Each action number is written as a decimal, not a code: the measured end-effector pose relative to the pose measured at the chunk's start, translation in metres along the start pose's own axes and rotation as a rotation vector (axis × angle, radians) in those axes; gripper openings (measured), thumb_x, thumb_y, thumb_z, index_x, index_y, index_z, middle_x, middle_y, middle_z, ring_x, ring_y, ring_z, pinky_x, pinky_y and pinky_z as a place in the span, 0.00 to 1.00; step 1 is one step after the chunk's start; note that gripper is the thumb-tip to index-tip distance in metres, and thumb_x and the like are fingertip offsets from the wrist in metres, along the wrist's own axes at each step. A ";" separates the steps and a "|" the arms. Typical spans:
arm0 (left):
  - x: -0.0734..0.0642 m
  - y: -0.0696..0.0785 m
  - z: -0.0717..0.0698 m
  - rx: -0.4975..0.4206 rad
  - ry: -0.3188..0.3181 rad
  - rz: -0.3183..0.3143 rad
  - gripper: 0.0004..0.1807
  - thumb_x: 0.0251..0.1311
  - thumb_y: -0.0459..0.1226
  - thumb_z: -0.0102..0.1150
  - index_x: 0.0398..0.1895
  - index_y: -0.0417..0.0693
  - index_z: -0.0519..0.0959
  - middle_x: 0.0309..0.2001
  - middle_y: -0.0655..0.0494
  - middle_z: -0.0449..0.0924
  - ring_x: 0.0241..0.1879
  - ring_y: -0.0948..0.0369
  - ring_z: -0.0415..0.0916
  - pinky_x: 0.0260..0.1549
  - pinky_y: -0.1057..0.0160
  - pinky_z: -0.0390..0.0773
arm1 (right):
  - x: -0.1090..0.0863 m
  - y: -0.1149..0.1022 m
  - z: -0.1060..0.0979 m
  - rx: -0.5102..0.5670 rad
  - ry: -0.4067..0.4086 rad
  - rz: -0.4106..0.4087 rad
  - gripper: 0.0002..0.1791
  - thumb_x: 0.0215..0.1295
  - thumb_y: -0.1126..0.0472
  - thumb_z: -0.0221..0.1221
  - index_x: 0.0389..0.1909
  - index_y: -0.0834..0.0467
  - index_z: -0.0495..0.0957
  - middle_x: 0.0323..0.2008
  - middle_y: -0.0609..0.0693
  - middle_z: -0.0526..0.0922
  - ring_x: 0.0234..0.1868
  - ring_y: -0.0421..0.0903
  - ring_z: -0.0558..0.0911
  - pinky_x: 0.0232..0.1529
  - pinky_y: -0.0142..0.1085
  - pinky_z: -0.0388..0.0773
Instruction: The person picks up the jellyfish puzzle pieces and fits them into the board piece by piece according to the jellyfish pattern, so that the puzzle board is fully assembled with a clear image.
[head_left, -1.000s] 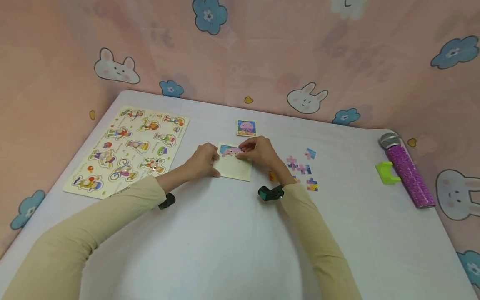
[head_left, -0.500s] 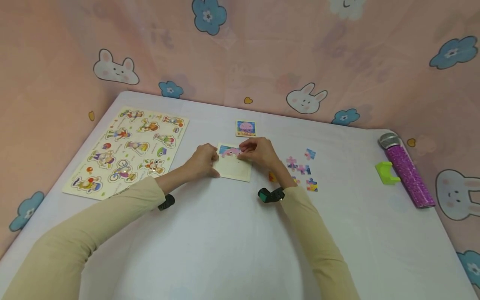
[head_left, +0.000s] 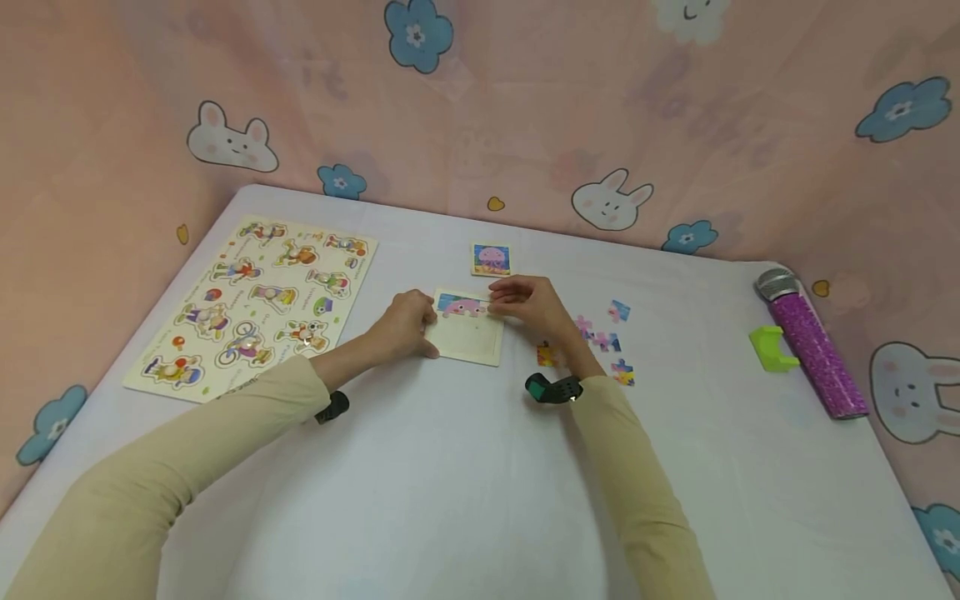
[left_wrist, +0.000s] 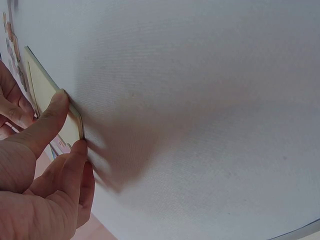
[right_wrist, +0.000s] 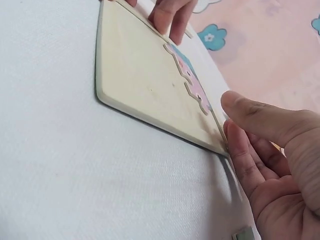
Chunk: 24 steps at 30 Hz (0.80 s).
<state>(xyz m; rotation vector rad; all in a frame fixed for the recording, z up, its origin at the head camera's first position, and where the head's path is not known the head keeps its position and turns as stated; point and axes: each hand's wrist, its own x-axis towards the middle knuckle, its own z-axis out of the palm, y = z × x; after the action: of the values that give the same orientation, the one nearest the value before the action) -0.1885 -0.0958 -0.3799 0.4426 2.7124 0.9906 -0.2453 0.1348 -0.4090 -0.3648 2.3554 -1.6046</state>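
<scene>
The pale puzzle tray [head_left: 463,338] lies on the bench [head_left: 442,475], between the two hands, with joined pieces [head_left: 461,306] filling a strip along its far edge. The left hand [head_left: 402,325] pinches the tray's left side, thumb over the rim. The right hand [head_left: 531,304] has its thumb and fingertips narrowly apart at the right edge; whether they touch it, I cannot tell. The near edge faces a broad stretch of white cloth running back between the forearms. Beyond the far edge, just beside it, lies a jellyfish picture [head_left: 491,258]. Loose pieces [head_left: 602,341] lie right of the tray, partly behind the right wrist. Farther right, past a wide span of cloth, a green holder [head_left: 768,348] sits beside a purple microphone [head_left: 819,354] near the bench's right edge. A figure board [head_left: 234,300] lies along the left edge.
</scene>
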 end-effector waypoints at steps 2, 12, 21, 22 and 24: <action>0.000 0.000 0.001 0.001 -0.001 -0.001 0.27 0.36 0.25 0.77 0.42 0.21 0.77 0.57 0.32 0.70 0.61 0.41 0.64 0.64 0.51 0.64 | -0.001 0.004 -0.005 0.035 0.005 0.000 0.19 0.59 0.68 0.64 0.52 0.68 0.77 0.47 0.62 0.81 0.42 0.45 0.81 0.46 0.27 0.78; 0.000 0.001 0.000 0.004 -0.004 -0.001 0.28 0.36 0.26 0.77 0.44 0.20 0.77 0.57 0.32 0.71 0.61 0.41 0.64 0.65 0.51 0.63 | -0.015 0.015 -0.032 0.069 0.069 -0.002 0.21 0.61 0.66 0.64 0.54 0.66 0.76 0.51 0.61 0.80 0.45 0.42 0.80 0.49 0.27 0.77; -0.001 0.000 0.000 0.008 -0.011 -0.006 0.28 0.37 0.26 0.77 0.44 0.21 0.77 0.57 0.32 0.70 0.61 0.41 0.64 0.64 0.51 0.63 | -0.025 0.033 -0.062 0.074 0.185 -0.001 0.21 0.61 0.65 0.64 0.55 0.66 0.76 0.50 0.57 0.81 0.45 0.39 0.80 0.49 0.25 0.76; 0.000 0.000 0.000 0.007 -0.011 -0.004 0.28 0.37 0.26 0.77 0.44 0.21 0.77 0.57 0.32 0.70 0.61 0.41 0.64 0.64 0.51 0.63 | -0.027 0.034 -0.066 0.073 0.195 -0.005 0.21 0.61 0.65 0.64 0.54 0.66 0.76 0.50 0.57 0.81 0.46 0.39 0.80 0.49 0.25 0.76; 0.000 0.000 0.000 0.004 -0.011 -0.004 0.28 0.37 0.26 0.76 0.44 0.21 0.77 0.57 0.32 0.70 0.61 0.41 0.64 0.64 0.51 0.63 | -0.033 0.037 -0.072 0.061 0.217 -0.005 0.20 0.61 0.65 0.64 0.54 0.65 0.77 0.50 0.56 0.82 0.45 0.38 0.80 0.49 0.24 0.76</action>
<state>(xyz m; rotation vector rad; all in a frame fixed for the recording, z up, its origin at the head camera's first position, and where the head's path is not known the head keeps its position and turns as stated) -0.1883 -0.0959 -0.3799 0.4416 2.7048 0.9796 -0.2426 0.2213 -0.4153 -0.1928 2.4541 -1.7956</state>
